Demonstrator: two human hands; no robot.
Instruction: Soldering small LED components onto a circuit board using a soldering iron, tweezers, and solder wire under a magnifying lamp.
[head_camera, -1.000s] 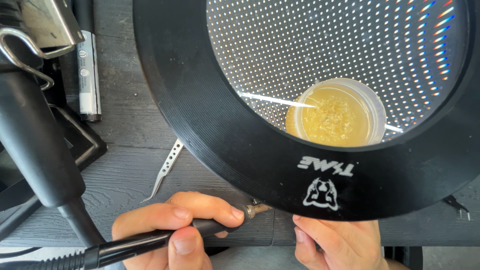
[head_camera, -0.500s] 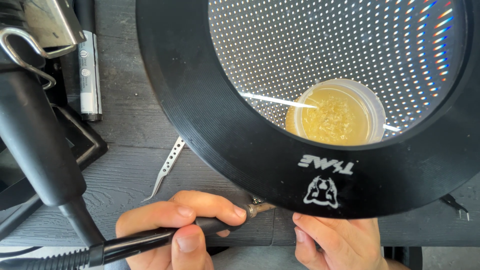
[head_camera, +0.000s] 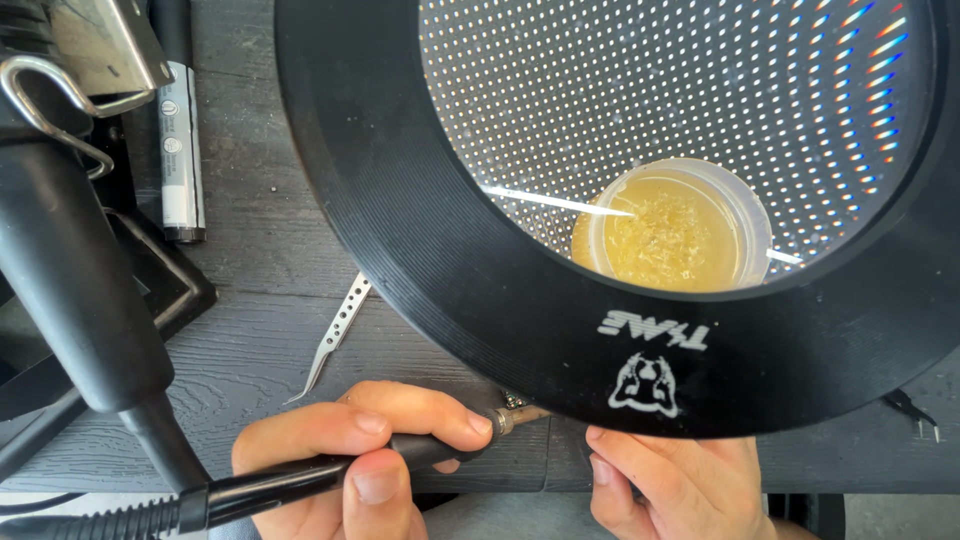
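Under the magnifier ring (head_camera: 480, 300), from the left: my left hand (head_camera: 350, 450) stays clamped on the soldering iron (head_camera: 300, 478), its tip now hidden beneath the rim; my right hand (head_camera: 670, 480), grip unclear, remains beside it.

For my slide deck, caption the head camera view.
Left hand grips a soldering iron under a black ring magnifier lamp; right hand rests beside it.

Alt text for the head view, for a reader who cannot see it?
The left hand holds a black soldering iron under a round black magnifier lamp, the right hand beside it. A yellowish tub shows through the lens; tweezers lie on the dark table.
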